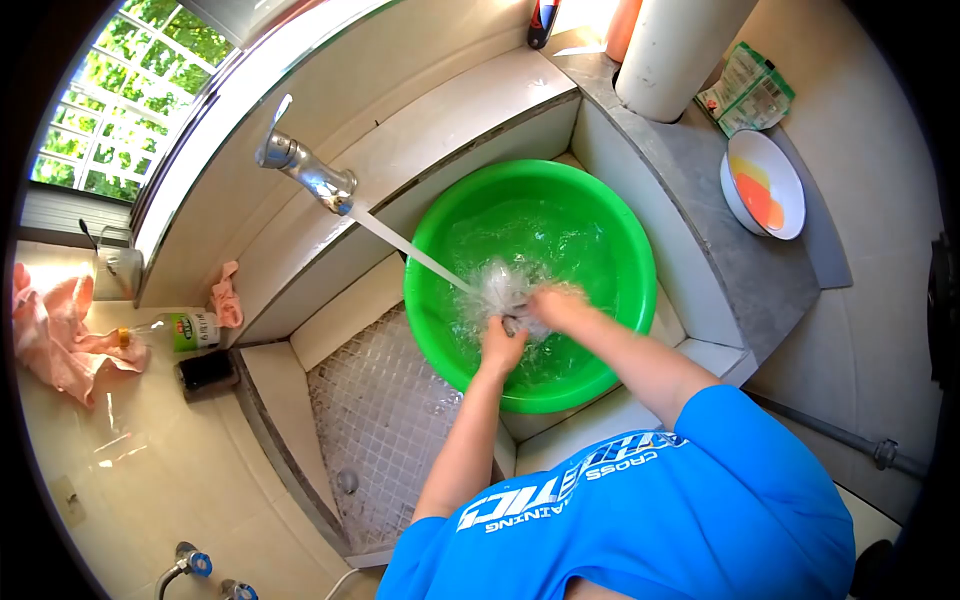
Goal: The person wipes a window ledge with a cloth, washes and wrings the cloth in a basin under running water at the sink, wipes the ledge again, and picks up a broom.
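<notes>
A large green basin (pixel 630 215) with water in it rests in the tiled sink. From the chrome faucet (pixel 320 178) a stream of water runs into it and splashes around both hands. My left hand (pixel 503 345) is closed at the middle of the basin, its fingers round something dark and small that I cannot make out. Just to its right, my right hand (pixel 558 306) reaches into the splash, its fingers smeared by motion and spray.
A white bowl (pixel 762 185) with orange and yellow inside stands on the grey ledge (pixel 690 180) at right, near a green packet (pixel 748 90) and a white pipe (pixel 680 50). Pink cloth (pixel 70 330), a clear bottle (pixel 185 331) and a black item (pixel 207 372) lie at left.
</notes>
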A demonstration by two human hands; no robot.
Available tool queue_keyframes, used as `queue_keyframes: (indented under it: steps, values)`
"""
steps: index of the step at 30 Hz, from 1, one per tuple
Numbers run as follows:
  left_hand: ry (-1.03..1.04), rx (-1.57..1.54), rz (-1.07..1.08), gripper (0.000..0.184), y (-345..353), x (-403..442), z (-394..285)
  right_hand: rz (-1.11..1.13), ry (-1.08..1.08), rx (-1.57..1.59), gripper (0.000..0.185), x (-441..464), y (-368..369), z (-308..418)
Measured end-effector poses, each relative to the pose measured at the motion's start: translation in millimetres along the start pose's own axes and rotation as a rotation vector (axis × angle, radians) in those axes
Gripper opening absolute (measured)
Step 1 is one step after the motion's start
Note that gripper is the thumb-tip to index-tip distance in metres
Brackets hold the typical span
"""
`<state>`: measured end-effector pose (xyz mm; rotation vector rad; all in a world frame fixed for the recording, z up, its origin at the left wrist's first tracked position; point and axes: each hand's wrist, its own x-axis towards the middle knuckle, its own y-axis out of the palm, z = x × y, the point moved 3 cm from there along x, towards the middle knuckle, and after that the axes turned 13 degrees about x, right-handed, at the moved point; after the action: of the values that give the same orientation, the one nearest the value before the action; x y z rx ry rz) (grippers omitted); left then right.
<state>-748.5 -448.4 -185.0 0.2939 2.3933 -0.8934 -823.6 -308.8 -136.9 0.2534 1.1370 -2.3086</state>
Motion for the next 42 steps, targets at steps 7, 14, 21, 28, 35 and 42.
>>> queue_keyframes:
  steps: [7, 14, 21, 28, 35, 42]
  values:
    - [-0.386, -1.015, 0.085, 0.07, -17, -16, -26, -0.034, 0.026, 0.095, 0.019, 3, -6, 16]
    - [0.153, -1.611, 0.538, 0.066, -27, -28, -40, 0.126, -0.518, 0.615, 0.026, -82, -20, 123]
    - [-0.243, -1.414, 0.194, 0.046, -11, -63, -61, -0.322, -0.436, 0.325, 0.027, -21, -16, 66]
    - [-0.138, -0.924, -0.329, 0.041, -71, -69, -44, -0.46, 0.064, 0.131, 0.026, 8, -33, -33]
    - [-0.053, 0.435, -0.165, 0.049, -25, -24, -62, 0.019, -0.012, 0.1, 0.024, -1, 5, 11]
    - [0.322, 0.258, -0.291, 0.029, -56, -40, -56, -0.421, 0.161, 0.218, 0.025, 11, -36, -34]
